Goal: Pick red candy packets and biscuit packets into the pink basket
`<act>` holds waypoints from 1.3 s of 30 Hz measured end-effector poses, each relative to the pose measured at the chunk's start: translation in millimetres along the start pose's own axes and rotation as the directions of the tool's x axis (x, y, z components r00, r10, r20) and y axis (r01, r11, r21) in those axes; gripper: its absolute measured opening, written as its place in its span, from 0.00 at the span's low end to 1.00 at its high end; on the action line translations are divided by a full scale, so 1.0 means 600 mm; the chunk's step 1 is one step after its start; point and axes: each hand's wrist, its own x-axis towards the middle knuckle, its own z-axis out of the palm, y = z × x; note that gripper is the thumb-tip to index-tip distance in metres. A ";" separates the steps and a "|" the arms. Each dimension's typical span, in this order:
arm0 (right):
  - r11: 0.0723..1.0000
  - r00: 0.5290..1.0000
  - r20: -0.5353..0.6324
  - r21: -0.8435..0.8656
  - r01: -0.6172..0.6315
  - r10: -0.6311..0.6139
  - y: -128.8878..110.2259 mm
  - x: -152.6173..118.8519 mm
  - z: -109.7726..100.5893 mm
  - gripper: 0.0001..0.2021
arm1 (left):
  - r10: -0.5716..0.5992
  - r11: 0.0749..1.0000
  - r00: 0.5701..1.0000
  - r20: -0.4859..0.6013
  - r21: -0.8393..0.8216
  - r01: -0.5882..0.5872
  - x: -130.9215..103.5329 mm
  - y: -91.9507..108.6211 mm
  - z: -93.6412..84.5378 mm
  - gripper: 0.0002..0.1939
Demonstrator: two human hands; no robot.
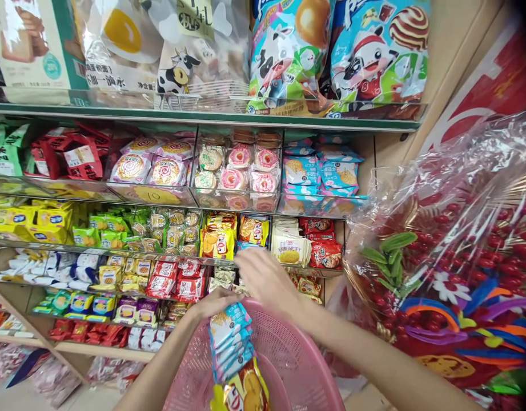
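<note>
A pink perforated plastic basket (305, 337) is low in front of me. My left hand (215, 303) is at its far rim, fingers bent over the edge, right above a row of blue biscuit packets (231, 334). Below these in the basket lies a yellow-and-red biscuit packet (245, 391). My right hand (269, 282) reaches above the rim towards the shelf, its fingers smeared by motion. Just past its fingertips are a sliver of blue wrapper and yellow biscuit packets (254, 229) in a bin. Whether the right hand holds anything cannot be made out.
Clear-fronted shelf bins hold red packets (318, 251), white digestive biscuit packets (288, 245) and blue biscuit packets (301, 171). Large snack bags (378, 57) stand on the top shelf (203, 114). At right, clear plastic wrap (391, 200) covers red berry decorations.
</note>
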 end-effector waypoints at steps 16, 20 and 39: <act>0.835 0.947 -0.053 -0.458 -0.305 0.317 0.095 0.093 0.092 0.22 | -0.026 1.000 0.999 0.020 -0.001 0.026 -0.007 -0.014 -0.019 0.28; 0.823 0.937 -0.043 -0.465 -0.326 0.347 0.082 0.101 0.078 0.21 | -0.010 1.000 1.000 0.020 0.007 0.010 -0.001 -0.019 -0.020 0.27; 0.910 0.944 0.035 -0.280 -0.307 0.329 0.036 0.067 -0.004 0.26 | 0.025 1.000 0.999 0.022 0.011 -0.025 0.012 -0.033 -0.022 0.26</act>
